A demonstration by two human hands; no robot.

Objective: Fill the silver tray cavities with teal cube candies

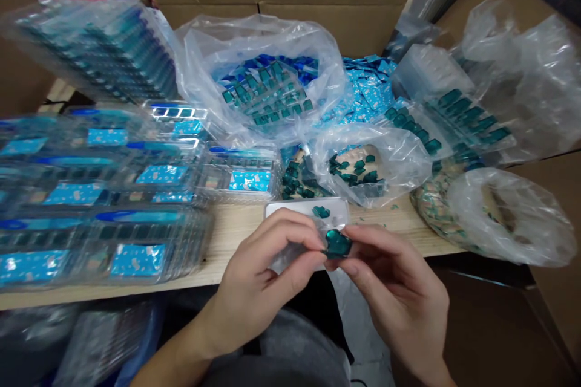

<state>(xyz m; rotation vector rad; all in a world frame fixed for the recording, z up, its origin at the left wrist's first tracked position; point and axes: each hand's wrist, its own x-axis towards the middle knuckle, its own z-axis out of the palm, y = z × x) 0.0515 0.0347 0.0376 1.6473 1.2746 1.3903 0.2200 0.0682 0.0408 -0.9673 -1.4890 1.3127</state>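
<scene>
Head view: wooden worktop [236, 242] crowded with stacked plastic trays [104, 193] and bags of teal pieces [263, 84].
Over a white tray [338, 208], right fingers [372, 242] pinch a teal piece [338, 243]; left fingers [290, 227], pressed together, pinch clear film [290, 257] at its edge.

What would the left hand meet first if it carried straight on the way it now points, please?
Most likely the teal piece pinched in the right hand, just ahead of the left hand; depth is hard to judge from this view.
</scene>
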